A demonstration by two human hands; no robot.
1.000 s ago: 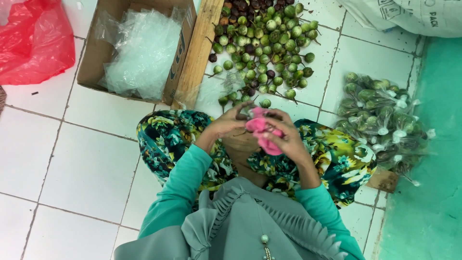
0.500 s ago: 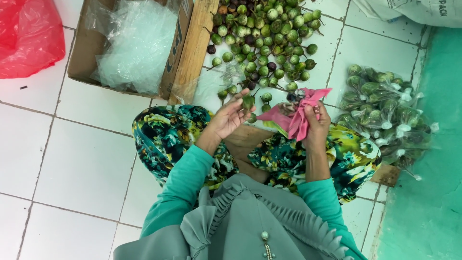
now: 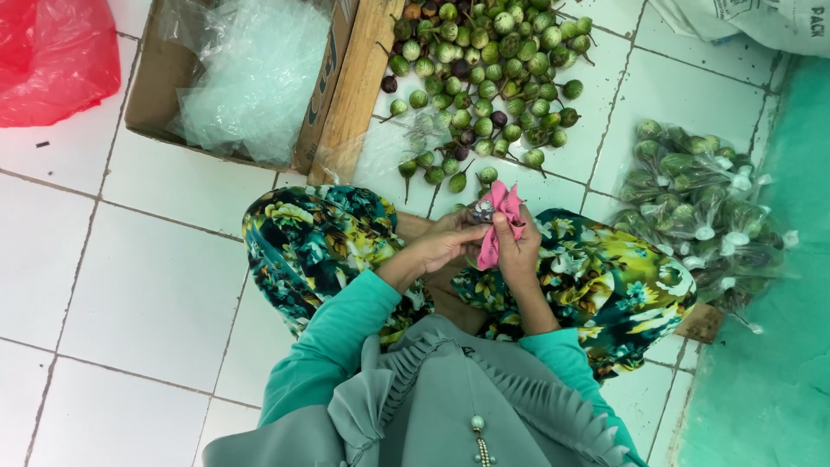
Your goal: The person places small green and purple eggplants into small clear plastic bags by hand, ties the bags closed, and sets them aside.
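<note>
White glossy tiled floor [image 3: 156,259], heap of small round green eggplants [image 3: 493,69] ahead. Right hand [image 3: 517,246] grips soft crumpled pink cloth [image 3: 497,227]; left hand [image 3: 445,240] fingers pinch one small glossy eggplant [image 3: 481,210] against it.

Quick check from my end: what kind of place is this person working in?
Probably an informal produce-packing spot on a tiled floor, maybe a home or market back room. A loose heap of small green eggplants lies ahead, a pile of filled bags to the right, and a box of clear bags to the left.
</note>
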